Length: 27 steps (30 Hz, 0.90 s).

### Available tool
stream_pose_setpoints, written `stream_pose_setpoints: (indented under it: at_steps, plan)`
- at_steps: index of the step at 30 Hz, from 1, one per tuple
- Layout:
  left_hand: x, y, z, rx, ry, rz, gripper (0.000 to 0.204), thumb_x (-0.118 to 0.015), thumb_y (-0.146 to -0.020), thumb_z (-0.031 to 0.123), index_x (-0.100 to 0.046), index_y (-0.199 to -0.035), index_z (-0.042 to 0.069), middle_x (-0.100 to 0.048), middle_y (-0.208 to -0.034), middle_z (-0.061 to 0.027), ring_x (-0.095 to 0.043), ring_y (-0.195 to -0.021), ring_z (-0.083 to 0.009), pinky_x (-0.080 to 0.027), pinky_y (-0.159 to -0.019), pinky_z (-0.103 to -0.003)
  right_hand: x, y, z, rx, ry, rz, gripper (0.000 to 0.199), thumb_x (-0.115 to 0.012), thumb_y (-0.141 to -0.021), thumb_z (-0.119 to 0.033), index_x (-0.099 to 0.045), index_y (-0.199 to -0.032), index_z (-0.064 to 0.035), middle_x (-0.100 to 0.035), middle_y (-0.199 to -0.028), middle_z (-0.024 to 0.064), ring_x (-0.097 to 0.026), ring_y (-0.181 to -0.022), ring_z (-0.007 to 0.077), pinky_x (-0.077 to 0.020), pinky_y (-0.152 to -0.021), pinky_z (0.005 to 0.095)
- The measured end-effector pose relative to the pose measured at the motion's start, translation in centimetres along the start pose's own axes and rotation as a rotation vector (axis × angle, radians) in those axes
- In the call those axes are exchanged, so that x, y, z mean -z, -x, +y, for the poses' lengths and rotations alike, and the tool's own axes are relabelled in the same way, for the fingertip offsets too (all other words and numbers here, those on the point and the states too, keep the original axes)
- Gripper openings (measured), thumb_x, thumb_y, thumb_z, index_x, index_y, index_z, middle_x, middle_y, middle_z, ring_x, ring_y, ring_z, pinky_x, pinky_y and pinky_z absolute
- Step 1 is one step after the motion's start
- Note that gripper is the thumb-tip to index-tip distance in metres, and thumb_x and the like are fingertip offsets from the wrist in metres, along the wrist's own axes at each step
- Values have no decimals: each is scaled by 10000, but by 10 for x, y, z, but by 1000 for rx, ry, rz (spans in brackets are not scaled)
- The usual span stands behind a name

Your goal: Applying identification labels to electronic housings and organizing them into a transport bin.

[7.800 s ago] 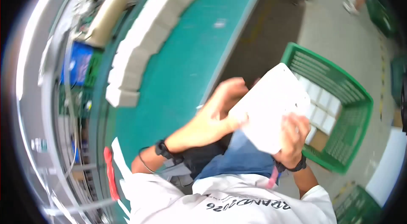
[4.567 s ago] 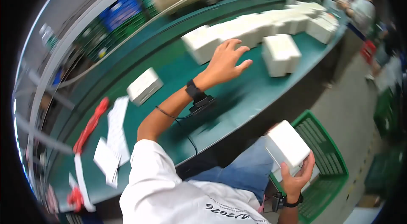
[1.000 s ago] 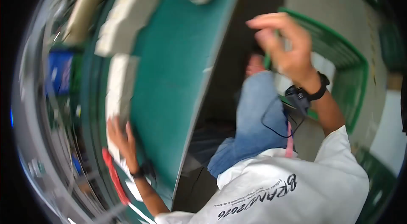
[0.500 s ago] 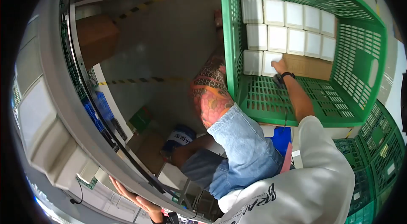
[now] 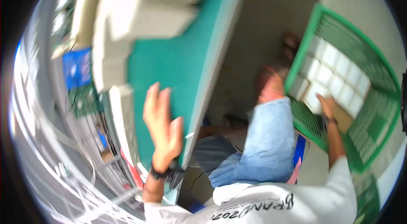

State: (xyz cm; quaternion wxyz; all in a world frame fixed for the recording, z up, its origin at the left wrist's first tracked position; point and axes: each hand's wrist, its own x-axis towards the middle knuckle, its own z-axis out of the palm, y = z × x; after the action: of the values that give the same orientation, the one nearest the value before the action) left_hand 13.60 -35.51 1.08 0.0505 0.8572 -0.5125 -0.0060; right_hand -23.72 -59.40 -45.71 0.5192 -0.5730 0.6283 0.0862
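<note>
My right hand (image 5: 326, 106) reaches down into a green plastic crate (image 5: 303, 48) at the right and grips the edge of a white box (image 5: 313, 98). This box looks tilted and slightly raised from the rows of similar white boxes (image 5: 335, 66) around it. At the left, my left hand (image 5: 161, 118) is held over a green-topped table (image 5: 146, 67), fingers stretched out and thumb apart, holding nothing. Whether its palm touches the tabletop, I cannot tell. Motion blur softens the picture.
Stacked pale boxes (image 5: 157, 16) line the table's far side, beside a blue bin (image 5: 77, 68). The table's pale edge runs between my left arm and my legs. Brown cardboard (image 5: 342, 118) lies in the crate next to the boxes. More green crates (image 5: 367, 198) stand at lower right.
The view has swung left, bringing the tabletop into sight. My left hand now shows over the table, instead of at its edge. The gripped white box has tilted away from its row.
</note>
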Motion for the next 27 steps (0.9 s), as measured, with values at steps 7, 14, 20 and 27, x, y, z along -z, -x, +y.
stream_pose_setpoints:
  at_steps: [7,14,20,27]
  plan:
    - [22,62,16,-45,627,39,648,-580,-944,324,-348,-1463,13,-340,-1509,-220,-365,-1386,-357,-329,-1116,-463,65,325,-227,1253,-277,711,542,-787,-812,-146,-507,-1252,2,-565,-1190,149,-581,-1078,264,-486,-895,366]
    - [85,192,2,622,1689,338,695,-619,-877,131,-308,-1493,52,-541,-1327,-144,-587,-1160,-244,-537,-902,-369,-39,471,-320,2108,399,364,286,-729,-809,-149,-635,-1074,-201,-582,-1188,137,-579,-1081,307,-449,-900,489]
    - [60,309,-91,951,1338,860,496,-494,-971,193,-420,-1441,52,-562,-1296,-130,-543,-1205,-243,-439,-969,-395,4,358,-275,1570,-274,155,188,-661,-839,4,-614,-1020,-12,-639,-1038,112,-611,-945,211,-475,-875,385]
    - [53,255,-63,1103,629,579,556,-457,-1020,411,-443,-1439,46,-431,-1461,-132,-411,-1347,-266,-309,-1123,-452,53,27,-34,575,-205,363,146,-569,-956,-115,-629,-1033,-8,-649,-941,23,-602,-891,136,-488,-786,259]
